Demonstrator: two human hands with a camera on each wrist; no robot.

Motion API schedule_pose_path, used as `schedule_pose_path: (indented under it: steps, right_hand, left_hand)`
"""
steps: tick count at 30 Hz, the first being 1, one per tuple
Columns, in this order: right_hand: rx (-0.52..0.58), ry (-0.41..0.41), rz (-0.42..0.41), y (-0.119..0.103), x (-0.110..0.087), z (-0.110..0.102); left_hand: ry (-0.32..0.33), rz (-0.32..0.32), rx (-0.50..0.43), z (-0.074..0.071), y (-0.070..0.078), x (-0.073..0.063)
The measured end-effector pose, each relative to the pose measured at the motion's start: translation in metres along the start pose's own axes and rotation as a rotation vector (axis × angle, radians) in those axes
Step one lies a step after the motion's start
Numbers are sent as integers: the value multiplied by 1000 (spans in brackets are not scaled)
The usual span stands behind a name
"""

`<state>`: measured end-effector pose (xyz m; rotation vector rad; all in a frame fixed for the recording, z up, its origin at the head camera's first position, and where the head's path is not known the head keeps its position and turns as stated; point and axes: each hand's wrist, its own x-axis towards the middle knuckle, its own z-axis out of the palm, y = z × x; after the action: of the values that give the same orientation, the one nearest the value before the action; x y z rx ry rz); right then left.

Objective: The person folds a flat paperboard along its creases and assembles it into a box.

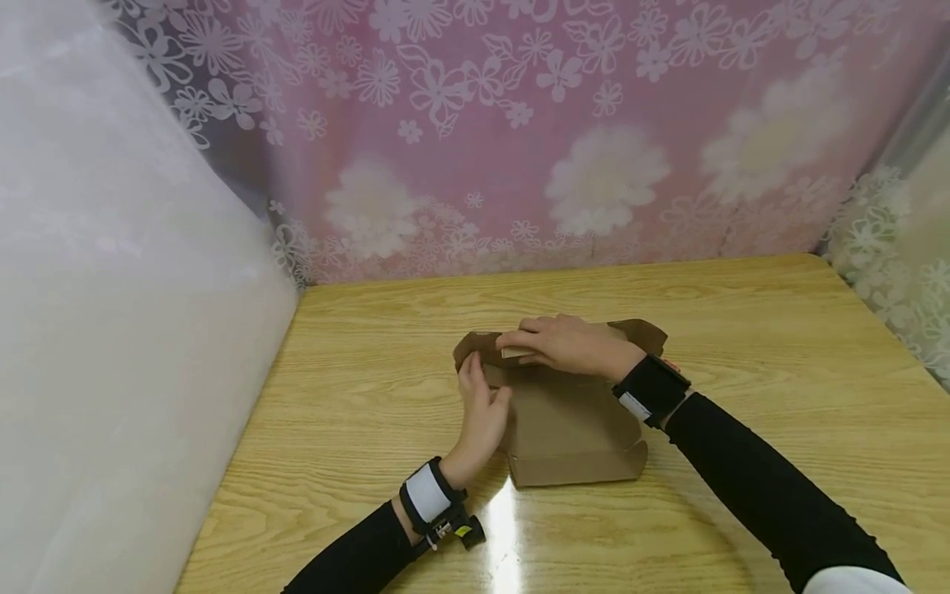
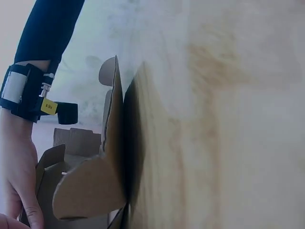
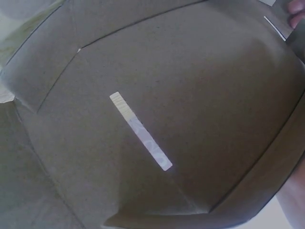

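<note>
A brown cardboard box (image 1: 571, 412), partly folded, lies on the table with its near flap spread toward the person. At its far left corner the left hand (image 1: 482, 421) grips the side wall, fingers at the top and thumb nearer the person. The right hand (image 1: 567, 342) reaches across the far side and pinches a folded flap (image 1: 514, 352) between fingers and thumb. A rounded flap (image 2: 88, 188) stands out from the box in the left wrist view. The right wrist view looks at the inner panel (image 3: 205, 105), which has a narrow slot (image 3: 140, 131); fingertips (image 3: 298, 14) show at its upper right corner.
The box sits on a wood-grain table (image 1: 356, 396). Behind it hangs a pink floral curtain (image 1: 505, 165), with a white sheet (image 1: 134, 289) along the left and a pale floral curtain (image 1: 913, 264) on the right. Both wrists wear black straps (image 1: 653, 389) over dark sleeves.
</note>
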<state>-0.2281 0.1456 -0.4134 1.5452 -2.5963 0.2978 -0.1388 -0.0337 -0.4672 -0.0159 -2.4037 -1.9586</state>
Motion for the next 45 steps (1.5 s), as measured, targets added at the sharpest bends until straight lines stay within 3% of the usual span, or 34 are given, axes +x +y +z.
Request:
schedule_pose_path:
  steps: [5,12,15,32,45]
  right_hand:
    - [25,2,7,1,2,1]
    - [2,-14,8,1,1,1]
    - [-8,-11,12,0,1,1]
    - [-41,39,-19,-3,-2,3]
    - [-99,34,14,-6,-6,4]
  left_hand:
    - [-38,-93,-33,0,-1,2]
    - [-109,-178,-224,1,-3,1]
    - [-104,-200,-232,1,-2,0]
    - [-132,-149,-168,8,-1,-2]
    - [-174,-128,-219,9,-5,-1]
